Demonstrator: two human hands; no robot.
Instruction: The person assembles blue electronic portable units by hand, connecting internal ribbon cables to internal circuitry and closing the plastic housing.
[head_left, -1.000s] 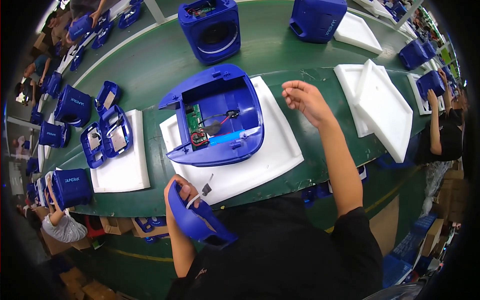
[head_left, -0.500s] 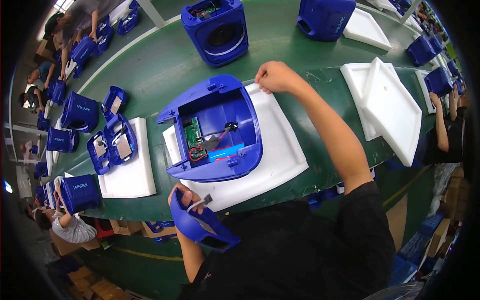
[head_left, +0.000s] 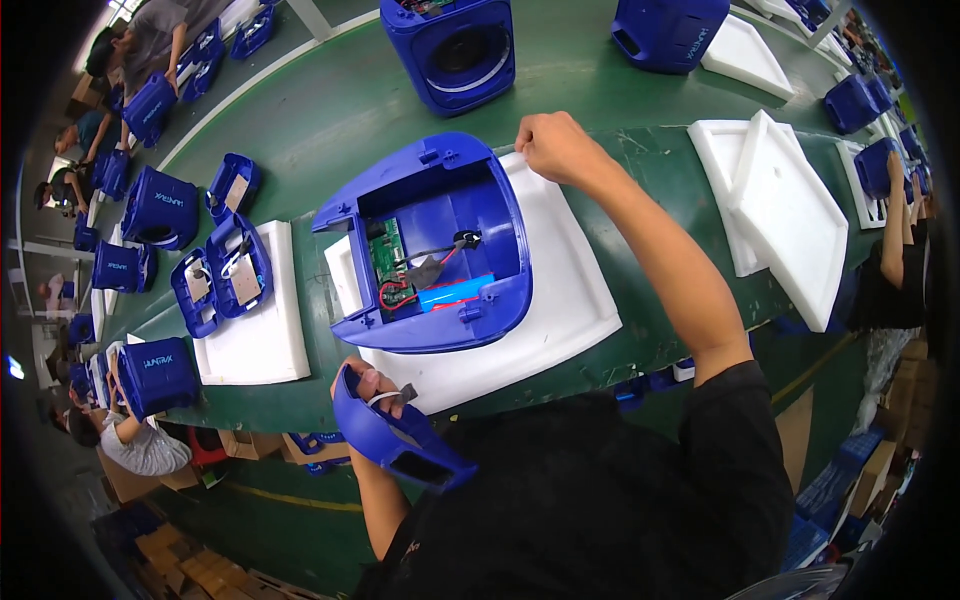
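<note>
A blue plastic speaker shell [head_left: 507, 235] lies open side up on a white foam pad [head_left: 565, 275]. Inside it are a green circuit board [head_left: 385, 262], a light-blue battery pack [head_left: 455, 294] and red and black wires. Below its near edge, my left hand [head_left: 370, 383] grips a curved blue plastic panel [head_left: 388, 430] with a dark window. A pale cable with a grey connector [head_left: 407, 393] comes out by my fingers. My right hand [head_left: 558, 147] is closed beyond the shell's far right corner, above the foam's edge; anything in its fingers is hidden.
On the green bench, a blue speaker [head_left: 455, 55] stands ahead and another [head_left: 668, 35] farther right. Stacked foam trays [head_left: 790, 215] lie to the right. Smaller blue shells [head_left: 238, 265] rest on foam [head_left: 268, 335] to the left. Co-workers handle blue units along both sides.
My right hand has turned, from a pinch with fingertips showing to a tighter closed fist. My left hand still holds the panel, its cable now tucked nearer the fingers. The view has shifted slightly.
</note>
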